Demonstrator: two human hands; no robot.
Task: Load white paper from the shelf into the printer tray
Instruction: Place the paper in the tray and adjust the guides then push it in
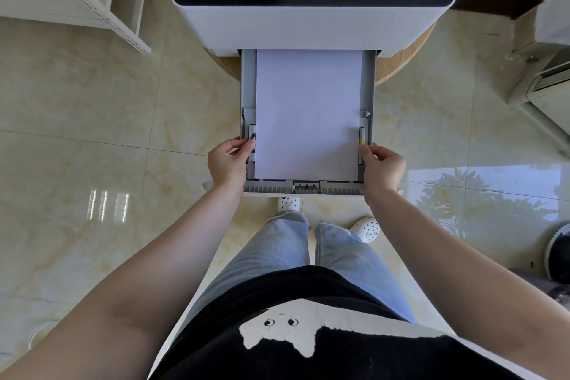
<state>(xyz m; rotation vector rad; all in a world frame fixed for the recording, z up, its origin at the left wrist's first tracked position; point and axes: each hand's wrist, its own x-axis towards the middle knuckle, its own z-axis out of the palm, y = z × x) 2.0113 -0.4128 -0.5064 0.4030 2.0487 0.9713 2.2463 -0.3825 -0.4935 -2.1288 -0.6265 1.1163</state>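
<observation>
The grey printer tray [368, 83] is pulled out towards me from the white and black printer [308, 18]. A stack of white paper [308, 114] lies flat inside it, between the side guides. My left hand [226, 163] grips the tray's left side, fingertips on the left paper guide. On the opposite side my right hand [384, 168] holds the tray, its fingers at the right guide with the yellow mark. Both hands sit near the tray's front corners.
A white metal shelf [83, 0] stands at the back left. The printer rests on a round wooden stand [401, 62]. A white appliance [543, 86] lies on the tiled floor at the right. My legs and white shoes are just below the tray.
</observation>
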